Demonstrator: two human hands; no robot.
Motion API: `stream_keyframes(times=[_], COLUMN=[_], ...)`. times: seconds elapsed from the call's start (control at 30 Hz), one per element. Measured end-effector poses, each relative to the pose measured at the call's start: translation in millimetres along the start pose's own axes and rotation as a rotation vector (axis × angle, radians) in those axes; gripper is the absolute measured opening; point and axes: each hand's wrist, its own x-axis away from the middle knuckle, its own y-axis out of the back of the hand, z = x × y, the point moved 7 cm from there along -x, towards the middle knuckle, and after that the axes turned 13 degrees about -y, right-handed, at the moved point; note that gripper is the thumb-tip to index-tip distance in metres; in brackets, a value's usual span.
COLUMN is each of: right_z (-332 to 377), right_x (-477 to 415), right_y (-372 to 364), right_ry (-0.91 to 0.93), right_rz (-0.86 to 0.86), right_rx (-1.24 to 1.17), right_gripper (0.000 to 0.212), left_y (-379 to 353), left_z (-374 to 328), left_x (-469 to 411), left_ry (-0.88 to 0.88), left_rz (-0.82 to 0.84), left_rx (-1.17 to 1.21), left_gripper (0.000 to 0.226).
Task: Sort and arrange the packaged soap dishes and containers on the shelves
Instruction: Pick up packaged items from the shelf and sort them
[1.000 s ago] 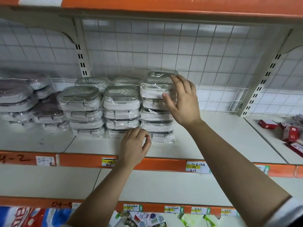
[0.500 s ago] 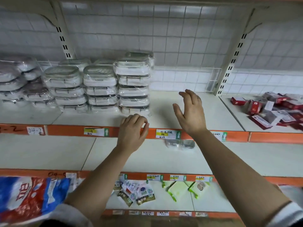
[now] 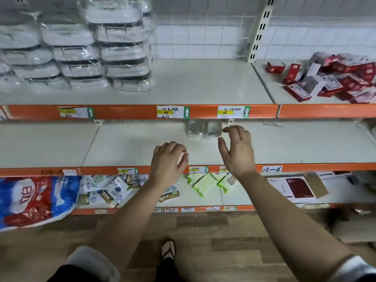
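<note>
**Orange shelf edge [image 3: 132,111] now sits above both hands**

Wrapped soap dishes [image 3: 97,49] stay stacked up-left of the clear pack [image 3: 203,130], which lies on the middle shelf [image 3: 122,145]. Both hands have dropped since half a second ago. The left hand [image 3: 168,161], loosely curled and holding nothing, hangs below-left of the pack. The right hand [image 3: 238,151], fingers spread, now hovers just right of it. Red boxes [image 3: 335,78] lie up-right, and wooden floor [image 3: 203,226] shows below.

**A:** ok so left hand [image 3: 168,159] is loosely curled over the middle shelf [image 3: 132,143], holding nothing. right hand [image 3: 238,151] is spread just beside a clear pack [image 3: 203,129] at the back.

**B:** yep, and the wrapped soap dishes [image 3: 122,47] sit stacked one shelf up, with red boxes [image 3: 335,78] jumbled far right.
</note>
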Motion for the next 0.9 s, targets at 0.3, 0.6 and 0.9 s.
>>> stream_keyframes(times=[0.3,0.6,0.9], right_z=[-83,-159,-216], right_x=[-14,-67,-113], right_y=[-83,-178,-257], right_ry=[-0.129,-0.15,-0.128], right_rz=[0.161,0.11,0.175], right_rx=[0.099,0.108,0.269], right_gripper=[0.034,0.038,0.06], left_y=[-108,-250,-353], left_z=[34,102,157], left_x=[-11,-66,-92], left_ry=[0.055,0.044,0.026], left_rz=[0.148,0.238,0.37], left_rx=[0.032,0.073,-0.024], left_gripper=[0.02,0.045,0.066])
